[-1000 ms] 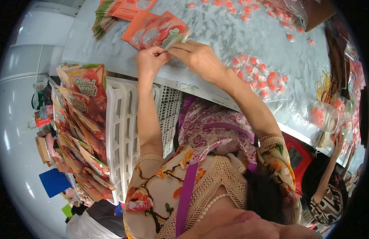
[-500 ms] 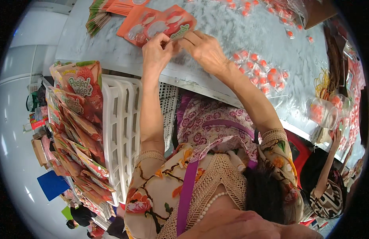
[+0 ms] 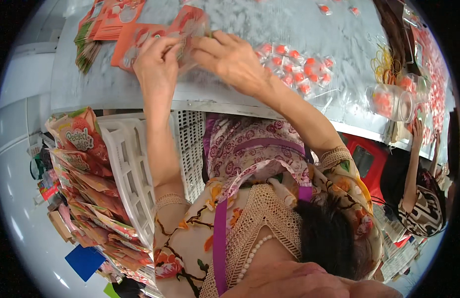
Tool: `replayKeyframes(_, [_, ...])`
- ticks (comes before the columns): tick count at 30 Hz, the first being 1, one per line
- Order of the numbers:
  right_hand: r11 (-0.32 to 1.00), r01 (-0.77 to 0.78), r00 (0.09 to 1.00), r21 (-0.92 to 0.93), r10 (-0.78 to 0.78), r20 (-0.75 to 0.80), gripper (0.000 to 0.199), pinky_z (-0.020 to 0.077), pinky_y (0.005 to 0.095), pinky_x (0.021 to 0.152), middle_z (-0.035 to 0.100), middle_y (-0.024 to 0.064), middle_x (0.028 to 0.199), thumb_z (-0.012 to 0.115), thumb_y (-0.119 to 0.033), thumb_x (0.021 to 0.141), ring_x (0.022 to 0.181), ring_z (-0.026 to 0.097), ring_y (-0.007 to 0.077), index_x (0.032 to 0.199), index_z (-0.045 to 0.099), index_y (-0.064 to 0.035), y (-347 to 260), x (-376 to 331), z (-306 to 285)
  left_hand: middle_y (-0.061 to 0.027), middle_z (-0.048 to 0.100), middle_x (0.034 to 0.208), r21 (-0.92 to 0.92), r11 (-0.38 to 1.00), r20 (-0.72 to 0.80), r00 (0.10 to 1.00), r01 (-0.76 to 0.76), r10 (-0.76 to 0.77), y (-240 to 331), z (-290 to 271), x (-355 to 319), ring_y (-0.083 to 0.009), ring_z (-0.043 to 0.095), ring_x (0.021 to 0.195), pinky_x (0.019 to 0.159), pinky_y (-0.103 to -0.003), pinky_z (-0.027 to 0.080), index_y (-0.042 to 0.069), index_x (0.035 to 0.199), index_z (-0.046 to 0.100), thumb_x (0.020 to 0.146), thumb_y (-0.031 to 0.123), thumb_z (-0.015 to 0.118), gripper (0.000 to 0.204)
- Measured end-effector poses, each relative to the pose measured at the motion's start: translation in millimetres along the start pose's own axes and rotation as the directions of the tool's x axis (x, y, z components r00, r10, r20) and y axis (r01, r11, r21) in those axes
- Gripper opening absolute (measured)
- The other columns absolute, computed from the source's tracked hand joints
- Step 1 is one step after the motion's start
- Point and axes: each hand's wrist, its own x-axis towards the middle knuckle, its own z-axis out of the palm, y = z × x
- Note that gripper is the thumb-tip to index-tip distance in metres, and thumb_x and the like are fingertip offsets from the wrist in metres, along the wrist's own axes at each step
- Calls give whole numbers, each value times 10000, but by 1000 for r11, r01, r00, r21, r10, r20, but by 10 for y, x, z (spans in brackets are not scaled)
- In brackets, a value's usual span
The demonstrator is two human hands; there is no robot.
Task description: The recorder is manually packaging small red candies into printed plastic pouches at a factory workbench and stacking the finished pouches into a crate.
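My left hand and my right hand are both closed over the table, close together on a red-orange plastic pouch with a clear window. Motion smears the pouch and my fingertips a little. A similar flat pouch lies under and beside my left hand. Farther left rests a stack of orange pouches, next to a bundle of pouches with green edges. To the right of my right hand sits a pile of small red candies in clear wrappers.
White plastic crates stand below the table at left, with filled red pouches beside them. At right on the table are clear jars and yellow rubber bands. Another person's hand reaches in near the jars.
The whole view has shifted, so the table and its things appear farther left. My hands have moved slightly apart, and the held pouch now stands raised and blurred between them.
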Motion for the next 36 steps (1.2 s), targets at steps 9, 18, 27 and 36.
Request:
replayKeyframes(9, [993,-121,975,19,115,190,559,398,463,1030,498,62,1359,702,-387,746,1254,458,302,1258,586,-193,43,-585,-420,-78,646,868,-40,999,-196,981,-6,-2,-317,-130,169,-170,600,692,622,-286,462,42,883,743,821,32,623,135])
replayKeyframes(18, [902,-397,859,-173,431,276,435,456,455,947,553,33,1255,717,-459,750,1144,516,273,1096,645,-205,337,-1067,-156,-82,664,943,-62,998,-23,1000,19,-21,-40,127,176,-175,646,717,669,-269,503,63,960,742,816,82,647,173])
replayKeyframes(27, [890,-455,890,-24,454,-32,81,536,323,619,641,11,851,729,-162,772,728,607,204,817,682,-112,532,-1136,-74,-123,672,1008,-57,998,137,991,3,5,118,592,124,-264,671,818,748,-322,526,91,970,748,790,40,593,243])
replayKeyframes(36, [-184,36,185,982,967,175,287,448,296,504,601,30,809,619,-323,910,634,541,116,988,610,-47,602,-310,-635,-187,667,1000,-38,997,165,983,-73,79,462,1020,138,-332,643,893,809,-400,513,15,933,734,717,-30,569,275])
